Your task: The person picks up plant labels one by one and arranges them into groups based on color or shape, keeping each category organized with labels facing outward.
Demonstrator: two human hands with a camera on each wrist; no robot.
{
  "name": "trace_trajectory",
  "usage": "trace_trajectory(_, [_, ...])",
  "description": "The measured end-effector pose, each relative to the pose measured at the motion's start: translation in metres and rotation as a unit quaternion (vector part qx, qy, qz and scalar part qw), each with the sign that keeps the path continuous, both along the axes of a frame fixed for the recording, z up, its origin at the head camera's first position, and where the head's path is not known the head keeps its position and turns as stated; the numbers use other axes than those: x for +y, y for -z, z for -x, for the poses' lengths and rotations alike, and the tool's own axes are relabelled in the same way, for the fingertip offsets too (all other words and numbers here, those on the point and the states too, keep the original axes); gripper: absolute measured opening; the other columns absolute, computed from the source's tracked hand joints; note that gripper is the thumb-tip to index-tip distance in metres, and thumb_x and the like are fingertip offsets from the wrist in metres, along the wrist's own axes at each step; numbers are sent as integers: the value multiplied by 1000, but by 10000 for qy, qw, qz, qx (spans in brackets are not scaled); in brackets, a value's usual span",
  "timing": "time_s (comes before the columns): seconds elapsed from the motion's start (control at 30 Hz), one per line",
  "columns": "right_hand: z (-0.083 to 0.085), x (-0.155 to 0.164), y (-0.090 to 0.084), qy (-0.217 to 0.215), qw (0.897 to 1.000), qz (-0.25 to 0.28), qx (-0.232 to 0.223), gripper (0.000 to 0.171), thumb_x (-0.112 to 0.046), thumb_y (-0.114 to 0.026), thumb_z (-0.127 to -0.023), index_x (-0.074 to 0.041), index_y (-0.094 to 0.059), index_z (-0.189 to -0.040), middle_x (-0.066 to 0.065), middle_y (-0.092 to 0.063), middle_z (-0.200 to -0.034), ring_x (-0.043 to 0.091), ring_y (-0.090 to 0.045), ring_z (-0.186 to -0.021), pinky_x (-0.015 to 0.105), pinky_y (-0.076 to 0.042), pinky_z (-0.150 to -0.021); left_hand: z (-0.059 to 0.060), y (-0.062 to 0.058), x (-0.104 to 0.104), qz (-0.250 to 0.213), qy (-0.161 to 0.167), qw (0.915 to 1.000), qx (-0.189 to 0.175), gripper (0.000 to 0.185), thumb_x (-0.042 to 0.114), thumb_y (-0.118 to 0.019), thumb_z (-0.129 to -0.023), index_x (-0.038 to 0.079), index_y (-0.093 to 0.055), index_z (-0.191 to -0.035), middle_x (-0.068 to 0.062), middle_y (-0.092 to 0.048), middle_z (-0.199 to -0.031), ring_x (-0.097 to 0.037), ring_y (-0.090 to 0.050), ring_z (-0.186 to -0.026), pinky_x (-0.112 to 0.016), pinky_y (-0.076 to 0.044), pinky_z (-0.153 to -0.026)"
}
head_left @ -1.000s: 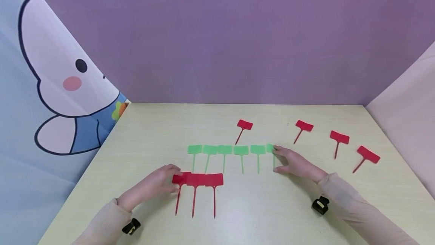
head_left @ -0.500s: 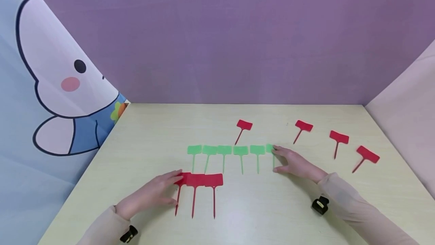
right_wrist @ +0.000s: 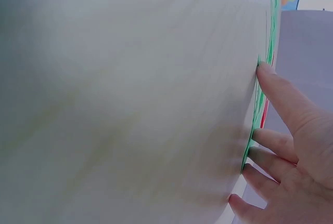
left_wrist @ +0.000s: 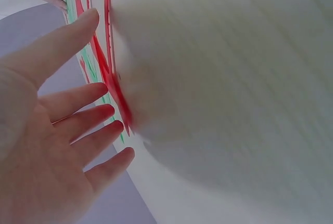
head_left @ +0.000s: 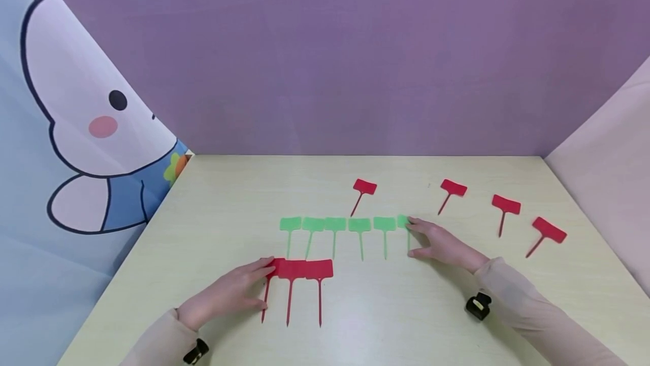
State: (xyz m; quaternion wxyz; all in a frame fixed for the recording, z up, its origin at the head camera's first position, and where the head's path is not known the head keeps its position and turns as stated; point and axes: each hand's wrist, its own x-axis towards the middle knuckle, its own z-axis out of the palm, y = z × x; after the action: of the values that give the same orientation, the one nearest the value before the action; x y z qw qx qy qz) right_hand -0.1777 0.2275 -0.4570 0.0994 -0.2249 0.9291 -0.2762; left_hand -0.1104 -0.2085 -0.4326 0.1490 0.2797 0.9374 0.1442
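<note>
In the head view, my left hand [head_left: 228,295] rests its fingertips on the head of the leftmost red T-shaped plant label [head_left: 277,266], its thumb by the stem. That label stands in a row with a middle red label [head_left: 292,269] and a right red label [head_left: 320,269], their heads touching or overlapping. My right hand [head_left: 444,246] touches the rightmost green plant label [head_left: 403,221], fingers covering part of its head and thumb near its stem. In both wrist views the left fingers [left_wrist: 86,143] and right fingers [right_wrist: 270,167] are extended and spread.
Several more green labels [head_left: 359,225] lie side by side, stems toward me. Beyond them is a slanted red label [head_left: 365,186]; further red labels [head_left: 506,204] lie scattered to the right. Purple cloth [head_left: 365,61] borders the table's [head_left: 391,309] back edge.
My left thumb has shifted down along the leftmost red label's stem, and the left fingers have spread wider. The right hand stays on the green label; the labels look unmoved.
</note>
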Motion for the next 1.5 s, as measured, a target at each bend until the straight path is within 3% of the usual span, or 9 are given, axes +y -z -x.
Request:
trace_trajectory(0.57, [2,-3,-3,-59,9999,-91,40,67,-23,-73,-72,8,-45,-124,24,-35,-134,41,-30,-123,50,-29,-98,-1,1,3,45,-187,9996,-188,67,27,-73,-71,0,-47,-125,-16,-39,-134,-34,-37,-121,-45,-39,-92])
trace_trajectory(1.1, [7,-11,-11,-108,9984,-449,337,62,-23,-75,-68,11,-52,-114,27,-44,-125,43,-39,-115,51,-34,-94,0,1,4,128,-148,9998,-10,66,27,-75,-69,-1,-49,-123,-16,-42,-131,-33,-41,-118,-43,-41,-91])
trace_trajectory(1.5, [23,-13,-14,224,9989,32,418,47,-15,-70,-75,7,-55,-113,21,-58,-110,35,-53,-103,46,-43,-87,-1,2,5,3,-154,9999,-38,65,26,-75,-68,-2,-51,-121,-17,-42,-131,-35,-39,-118,-44,-41,-89])
